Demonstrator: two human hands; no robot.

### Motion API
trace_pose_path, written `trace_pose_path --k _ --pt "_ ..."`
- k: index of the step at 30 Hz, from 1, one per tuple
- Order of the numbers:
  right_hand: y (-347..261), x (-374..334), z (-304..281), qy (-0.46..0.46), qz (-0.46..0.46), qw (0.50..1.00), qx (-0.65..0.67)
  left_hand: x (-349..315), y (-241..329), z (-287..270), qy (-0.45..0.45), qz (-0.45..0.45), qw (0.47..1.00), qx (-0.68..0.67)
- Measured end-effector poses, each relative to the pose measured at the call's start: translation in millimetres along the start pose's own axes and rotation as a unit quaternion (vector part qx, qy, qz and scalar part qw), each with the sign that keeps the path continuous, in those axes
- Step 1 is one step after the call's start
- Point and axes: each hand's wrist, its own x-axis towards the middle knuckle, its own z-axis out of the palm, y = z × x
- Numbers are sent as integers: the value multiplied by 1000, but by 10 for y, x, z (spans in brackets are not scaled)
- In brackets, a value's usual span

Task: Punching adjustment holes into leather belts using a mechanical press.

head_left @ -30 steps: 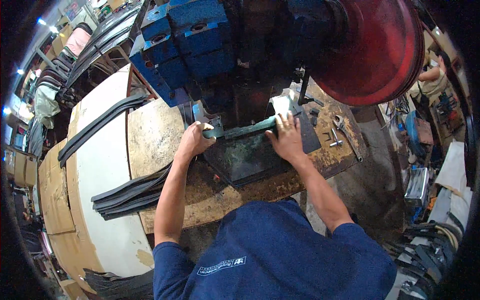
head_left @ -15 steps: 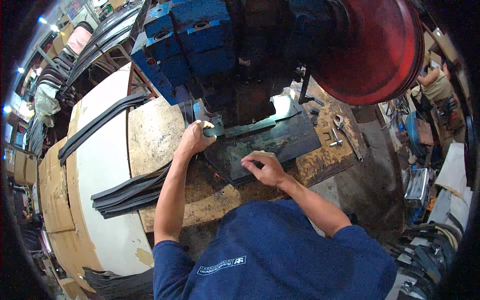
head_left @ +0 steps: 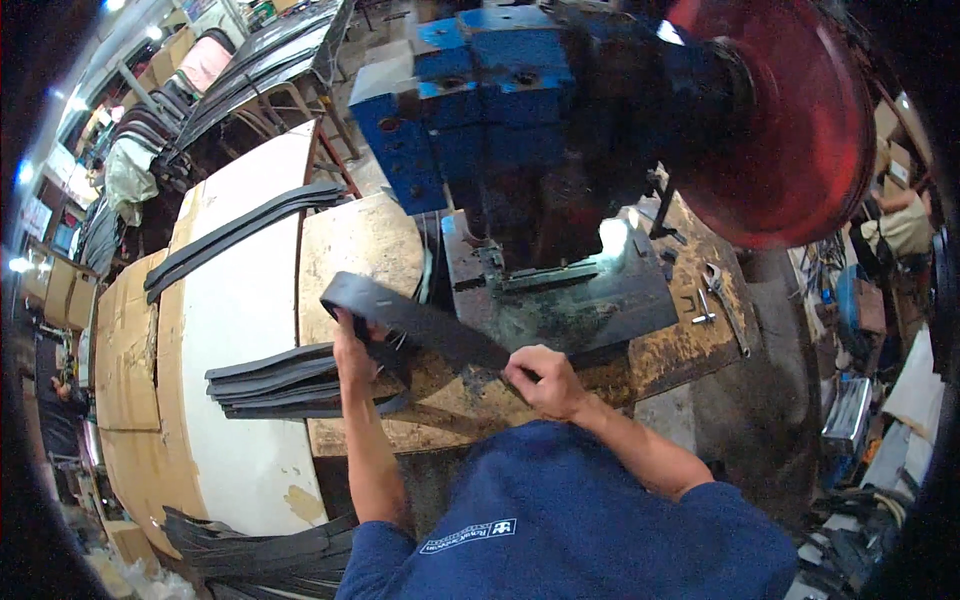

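Note:
A flat black strap (head_left: 420, 325) hangs in the air in front of the press, bent back in a loop at its left part. My left hand (head_left: 356, 350) is closed round it just under that loop; the strap hides some of the fingers. At the strap's other end, my right hand (head_left: 545, 382) pinches the tip between thumb and fingers. Beyond the strap stands a blue press (head_left: 480, 90), its dark metal bed (head_left: 600, 310) and a narrow bar (head_left: 550, 275) under the head. A stack of black straps (head_left: 270, 382) lies beside my left forearm.
A big red flywheel (head_left: 775, 130) juts out at the press's right. On the worn wooden bench (head_left: 650, 375) lie a wrench (head_left: 728, 310) and small metal tools. More black straps (head_left: 240, 235) rest on the white board (head_left: 235, 420) at left. Another person (head_left: 895, 230) is at far right.
Both hands have come away from the press bed; the left moved nearer and left of it. The strap is now stretched between them in a loop. The view has shifted, too.

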Motion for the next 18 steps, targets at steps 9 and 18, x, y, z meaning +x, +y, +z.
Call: trace_pose_path --k 9,18 --pt "-258 545 624 -65 32 997 20 606 -330 696 -55 158 924 345" --pt "-41 512 1206 -38 210 975 -61 757 -731 879 26 151 812 563"
